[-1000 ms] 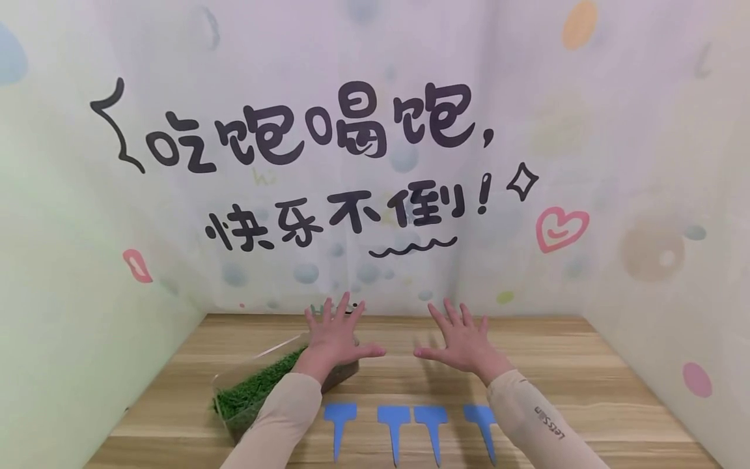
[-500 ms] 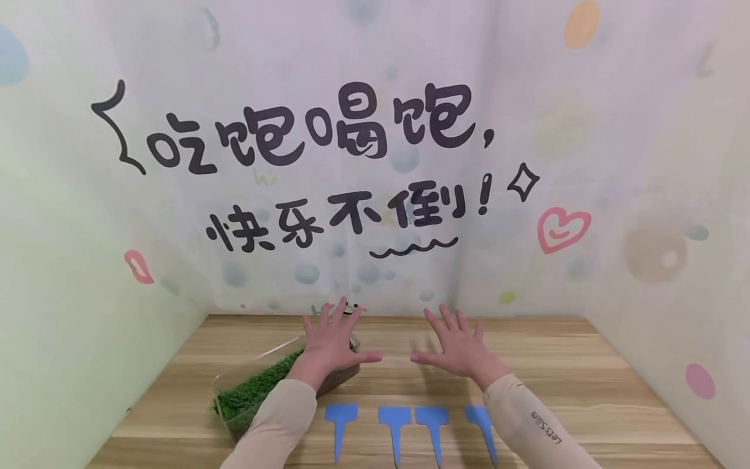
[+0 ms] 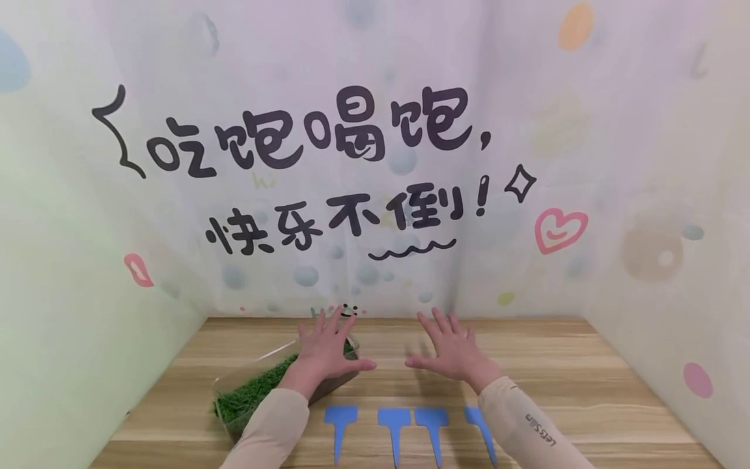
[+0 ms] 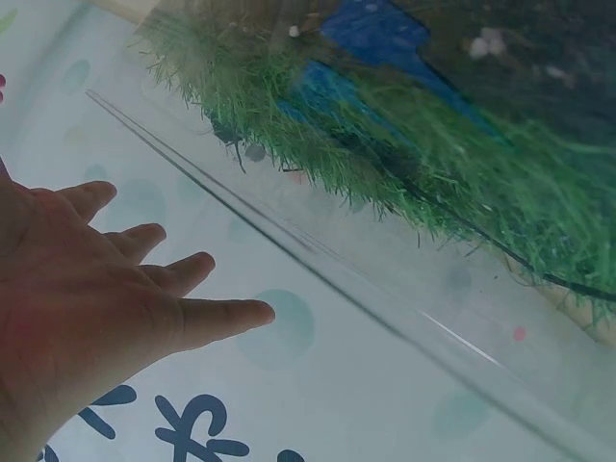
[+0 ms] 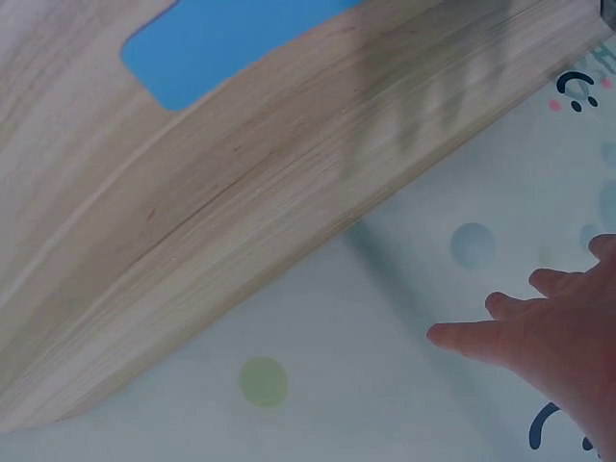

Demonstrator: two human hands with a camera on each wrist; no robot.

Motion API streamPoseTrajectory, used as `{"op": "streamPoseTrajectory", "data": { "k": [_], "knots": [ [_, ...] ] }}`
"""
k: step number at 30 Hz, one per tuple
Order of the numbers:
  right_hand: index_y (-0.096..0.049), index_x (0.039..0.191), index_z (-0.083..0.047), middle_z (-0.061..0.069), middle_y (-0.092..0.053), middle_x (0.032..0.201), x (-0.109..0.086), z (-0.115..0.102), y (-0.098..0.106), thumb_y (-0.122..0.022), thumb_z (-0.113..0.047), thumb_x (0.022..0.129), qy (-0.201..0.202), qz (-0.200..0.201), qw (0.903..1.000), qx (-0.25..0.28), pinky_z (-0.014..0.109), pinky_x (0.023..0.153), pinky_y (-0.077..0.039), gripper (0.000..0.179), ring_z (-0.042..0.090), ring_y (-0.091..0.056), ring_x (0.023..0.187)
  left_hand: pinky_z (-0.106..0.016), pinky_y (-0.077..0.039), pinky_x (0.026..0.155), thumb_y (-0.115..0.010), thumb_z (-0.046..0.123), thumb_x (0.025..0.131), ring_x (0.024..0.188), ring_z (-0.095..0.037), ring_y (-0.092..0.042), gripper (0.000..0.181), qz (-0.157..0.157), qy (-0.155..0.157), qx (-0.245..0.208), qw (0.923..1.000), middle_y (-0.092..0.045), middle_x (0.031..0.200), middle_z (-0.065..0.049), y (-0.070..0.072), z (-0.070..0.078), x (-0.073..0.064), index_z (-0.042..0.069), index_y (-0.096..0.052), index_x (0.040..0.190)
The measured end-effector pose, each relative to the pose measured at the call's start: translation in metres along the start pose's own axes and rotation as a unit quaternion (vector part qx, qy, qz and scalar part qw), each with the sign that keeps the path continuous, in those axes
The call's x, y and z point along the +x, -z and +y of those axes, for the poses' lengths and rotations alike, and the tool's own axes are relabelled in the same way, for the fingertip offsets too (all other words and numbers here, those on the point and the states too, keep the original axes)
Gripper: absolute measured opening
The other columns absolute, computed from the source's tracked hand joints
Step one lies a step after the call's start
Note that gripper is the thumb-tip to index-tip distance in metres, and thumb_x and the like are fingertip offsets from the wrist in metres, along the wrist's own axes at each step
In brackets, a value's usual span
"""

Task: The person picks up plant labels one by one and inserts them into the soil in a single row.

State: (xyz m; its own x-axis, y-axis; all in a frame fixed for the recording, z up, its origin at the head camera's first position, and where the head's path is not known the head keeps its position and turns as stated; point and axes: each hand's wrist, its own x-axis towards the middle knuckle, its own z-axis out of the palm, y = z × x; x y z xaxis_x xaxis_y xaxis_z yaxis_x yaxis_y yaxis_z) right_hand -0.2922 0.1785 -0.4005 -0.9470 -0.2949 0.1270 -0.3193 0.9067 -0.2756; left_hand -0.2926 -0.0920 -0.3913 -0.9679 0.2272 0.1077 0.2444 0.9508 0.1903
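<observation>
My left hand (image 3: 322, 355) is held with fingers spread over the right part of a clear plastic box (image 3: 336, 389), holding nothing. Green grass (image 3: 258, 384) fills the box, with dark soil beneath it; my left forearm hides part of it. In the left wrist view the box's clear edge (image 4: 318, 258) runs close to my straight fingers. Opposite, my right hand (image 3: 457, 357) hovers over the table, fingers spread and nothing in it. Several blue T-shaped plant labels (image 3: 394, 420) lie in a row nearer to me. My right sleeve partly covers the rightmost label (image 3: 477, 417).
The wooden table (image 3: 562, 371) ends at a printed cloth wall (image 3: 375, 280) at the back, with cloth walls on both sides. Blue shapes (image 4: 380, 34) show on the box wall in the left wrist view, seen through it or reflected.
Both hands have drawn slightly back toward me and a little to the left, fingers still spread. The box and the labels have stayed in place.
</observation>
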Motion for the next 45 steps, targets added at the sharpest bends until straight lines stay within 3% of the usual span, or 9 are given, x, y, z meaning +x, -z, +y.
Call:
{"op": "streamPoseTrajectory", "data": {
  "k": [17, 30, 38, 45],
  "knots": [
    [-0.029, 0.158, -0.017, 0.019, -0.021, 0.165, 0.003, -0.012, -0.007, -0.064, -0.068, 0.084, 0.022, -0.006, 0.9997, 0.004, 0.077, 0.109, -0.024, 0.097, 0.049, -0.025, 0.148, -0.077, -0.021, 0.110, -0.073, 0.074, 0.071, 0.150, -0.042, -0.027, 0.107, -0.005, -0.002, -0.003, 1.0000, -0.021, 0.167, -0.010, 0.007, -0.012, -0.021, 0.022, -0.035, 0.156],
    [-0.028, 0.159, -0.018, 0.016, -0.022, 0.166, 0.007, -0.021, -0.012, -0.064, -0.071, 0.082, 0.035, -0.009, 0.9993, 0.013, 0.073, 0.110, -0.027, 0.100, 0.047, -0.026, 0.148, -0.078, -0.021, 0.108, -0.081, 0.056, 0.075, 0.145, -0.048, -0.032, 0.097, 0.012, 0.013, -0.031, 0.9994, -0.035, 0.159, -0.017, 0.010, -0.028, -0.036, 0.017, -0.040, 0.153],
    [-0.028, 0.159, -0.017, 0.020, -0.040, 0.156, 0.010, -0.022, -0.015, -0.067, -0.069, 0.081, 0.037, -0.014, 0.9985, 0.038, 0.061, 0.113, -0.035, 0.101, 0.045, -0.039, 0.142, -0.071, -0.026, 0.110, -0.081, 0.053, 0.077, 0.142, -0.050, -0.035, 0.093, 0.011, 0.036, -0.047, 0.9982, -0.038, 0.156, -0.022, 0.009, -0.042, -0.042, 0.013, -0.041, 0.151],
    [-0.029, 0.158, -0.016, 0.021, -0.044, 0.154, 0.011, -0.027, -0.016, -0.066, -0.063, 0.087, 0.041, -0.023, 0.9971, 0.059, 0.057, 0.109, -0.041, 0.093, 0.041, -0.044, 0.140, -0.064, -0.033, 0.111, -0.077, 0.049, 0.083, 0.141, -0.050, -0.036, 0.089, 0.007, 0.054, -0.046, 0.9974, -0.037, 0.156, -0.026, 0.015, -0.052, -0.056, 0.005, -0.040, 0.151]
  ]
}}
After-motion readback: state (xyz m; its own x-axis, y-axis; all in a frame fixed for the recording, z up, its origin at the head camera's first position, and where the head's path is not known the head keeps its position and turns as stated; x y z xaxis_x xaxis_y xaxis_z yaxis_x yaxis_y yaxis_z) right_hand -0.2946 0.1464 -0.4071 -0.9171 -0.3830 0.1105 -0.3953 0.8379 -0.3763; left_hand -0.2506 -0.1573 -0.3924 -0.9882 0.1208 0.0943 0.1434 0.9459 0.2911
